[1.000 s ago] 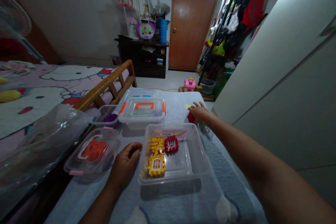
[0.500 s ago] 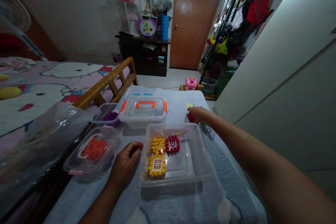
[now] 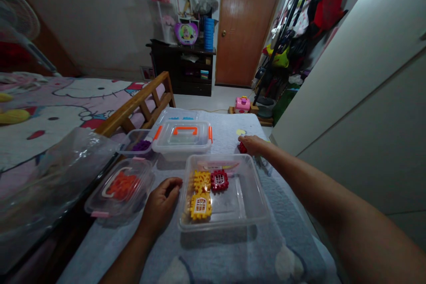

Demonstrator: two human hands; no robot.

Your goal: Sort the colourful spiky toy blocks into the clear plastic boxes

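My right hand [image 3: 254, 144] is reached out over the far right of the table, its fingers closed on a red toy block [image 3: 242, 147]. That block is mostly hidden by the fingers. My left hand [image 3: 164, 197] rests on the cloth with loosely bent fingers, thumb a little apart, its tips against the left wall of a clear plastic box [image 3: 258, 206]. Inside this lidless box, yellow notched blocks [image 3: 202, 182] line the left side, one bearing a white window [image 3: 200, 206]. A dark red block with a white window [image 3: 219, 180] lies beside them.
Behind the open box stands a lidded clear box with an orange handle [image 3: 182, 142]. To the left are a tub of purple pieces [image 3: 141, 145] and a lidded box of orange pieces [image 3: 123, 185]. A plastic bag [image 3: 66, 164] lies by the wooden bed rail [image 3: 140, 104].
Both hands keep nearly the same places, the right one still at the red block. The whole view has shifted very slightly.
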